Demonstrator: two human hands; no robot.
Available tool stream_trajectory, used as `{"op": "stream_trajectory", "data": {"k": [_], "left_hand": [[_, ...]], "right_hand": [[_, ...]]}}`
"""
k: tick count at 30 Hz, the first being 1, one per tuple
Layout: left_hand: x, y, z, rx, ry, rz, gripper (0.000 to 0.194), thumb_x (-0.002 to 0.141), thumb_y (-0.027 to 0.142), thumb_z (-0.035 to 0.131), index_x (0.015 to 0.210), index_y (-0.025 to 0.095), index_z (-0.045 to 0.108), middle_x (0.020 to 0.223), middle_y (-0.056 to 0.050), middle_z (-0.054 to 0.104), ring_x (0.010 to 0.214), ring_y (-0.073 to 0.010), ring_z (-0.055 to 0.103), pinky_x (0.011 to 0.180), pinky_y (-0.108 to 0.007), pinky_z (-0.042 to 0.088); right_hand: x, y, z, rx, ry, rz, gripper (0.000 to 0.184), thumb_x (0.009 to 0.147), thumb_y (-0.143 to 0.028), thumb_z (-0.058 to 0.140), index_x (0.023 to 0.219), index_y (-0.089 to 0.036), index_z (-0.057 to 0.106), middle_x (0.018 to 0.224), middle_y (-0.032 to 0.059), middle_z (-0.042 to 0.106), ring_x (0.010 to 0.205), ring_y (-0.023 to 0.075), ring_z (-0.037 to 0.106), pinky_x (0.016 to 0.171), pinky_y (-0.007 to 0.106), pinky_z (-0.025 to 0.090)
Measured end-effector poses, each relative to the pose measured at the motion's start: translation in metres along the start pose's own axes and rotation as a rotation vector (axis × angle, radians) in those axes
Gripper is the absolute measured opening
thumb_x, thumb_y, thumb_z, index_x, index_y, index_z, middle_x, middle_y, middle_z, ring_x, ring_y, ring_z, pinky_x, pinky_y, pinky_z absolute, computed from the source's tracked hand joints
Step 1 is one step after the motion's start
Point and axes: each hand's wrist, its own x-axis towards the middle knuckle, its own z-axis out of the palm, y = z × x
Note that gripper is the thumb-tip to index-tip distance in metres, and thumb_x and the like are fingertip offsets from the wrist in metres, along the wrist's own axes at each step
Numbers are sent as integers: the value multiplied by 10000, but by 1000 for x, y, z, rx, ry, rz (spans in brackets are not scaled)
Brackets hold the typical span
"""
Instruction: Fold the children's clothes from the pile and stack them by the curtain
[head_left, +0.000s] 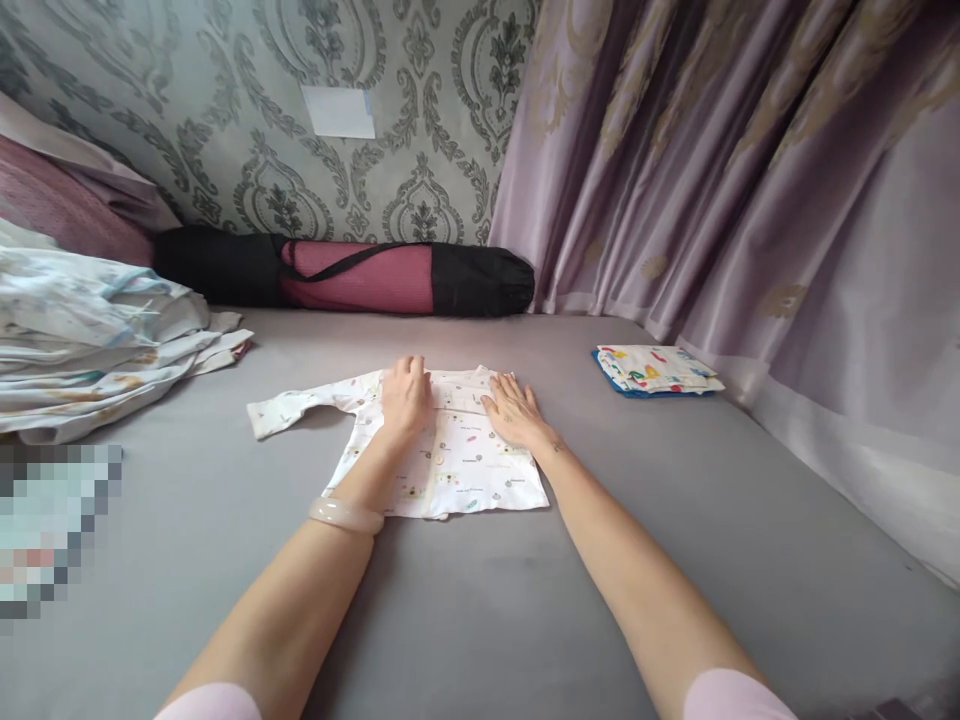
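A small white baby shirt [465, 470] with a scattered print lies front up on the grey sheet. One sleeve stretches out to the left, while the other appears folded across the chest. My left hand [407, 395], below a pale bangle, has its fingers curled on the upper part of the shirt, around the end of the folded sleeve; the fingertips are partly hidden. Flat on the shirt's right shoulder lies my right hand [517, 412], fingers spread and holding nothing.
Folded printed clothes [656, 370] rest at the right by the lilac curtain [600, 150]. A pile of clothes [97, 340] stands at the left. Along the patterned wall lies a long black and maroon bag [360, 275]. A blurred patch [52, 530] covers something at lower left.
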Motion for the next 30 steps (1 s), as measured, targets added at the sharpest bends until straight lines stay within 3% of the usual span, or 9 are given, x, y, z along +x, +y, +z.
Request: {"op": "stream_trajectory", "data": {"k": [3, 6, 10, 14, 20, 25, 30], "left_hand": [[-3, 18, -2, -42, -83, 137, 424, 908, 127, 332, 1293, 59, 497, 1208, -204, 619, 1149, -289, 565, 988, -400, 409], [-7, 29, 4, -63, -193, 194, 486, 883, 108, 360, 1353, 21, 447, 1328, -227, 564, 1300, -301, 470, 1076, -411, 339], [-12, 21, 12, -55, -289, 130, 524, 913, 124, 312, 1423, 20, 379, 1466, -211, 444, 1398, -295, 358, 1144, -416, 252], [-12, 6, 17, -47, -346, 122, 528, 952, 196, 272, 1448, 39, 362, 1506, -195, 396, 1424, -296, 313, 1157, -435, 235], [-11, 3, 22, -13, -376, 90, 545, 969, 262, 237, 1471, 79, 347, 1551, -182, 319, 1458, -293, 237, 1164, -482, 208], [-10, 4, 18, -5, -456, 38, 591, 973, 304, 196, 1497, 48, 292, 1581, -177, 238, 1481, -274, 161, 1187, -473, 156], [-9, 4, 18, 9, -455, 16, 598, 965, 315, 213, 1496, 55, 298, 1582, -179, 223, 1479, -273, 164, 1182, -478, 175]], "right_hand": [[-2, -13, -5, -51, 26, -62, 632, 996, -400, 175, 1533, -70, 223, 1614, 120, 145, 1494, 246, 62, 1185, 505, -10], [-1, -32, -7, -95, 5, -177, 616, 979, -334, 188, 1532, -65, 228, 1612, 107, 163, 1494, 230, 75, 1196, 476, -4], [5, -50, -1, -124, -30, -277, 626, 960, -297, 193, 1530, -40, 225, 1605, 107, 188, 1490, 223, 109, 1208, 433, 30], [8, -51, 10, -97, -51, -300, 638, 967, -318, 156, 1528, -18, 210, 1607, 117, 172, 1486, 210, 133, 1208, 404, 90], [9, -42, 13, -97, -76, -264, 648, 976, -370, 159, 1537, -50, 196, 1616, 108, 134, 1491, 200, 98, 1207, 389, 51], [8, -38, 11, -95, -69, -141, 677, 979, -405, 155, 1532, -14, 183, 1615, 141, 115, 1492, 237, 80, 1202, 416, 42], [10, -32, 9, -121, -56, -16, 693, 978, -404, 161, 1525, 21, 161, 1611, 166, 109, 1490, 260, 77, 1199, 428, 31]]}}
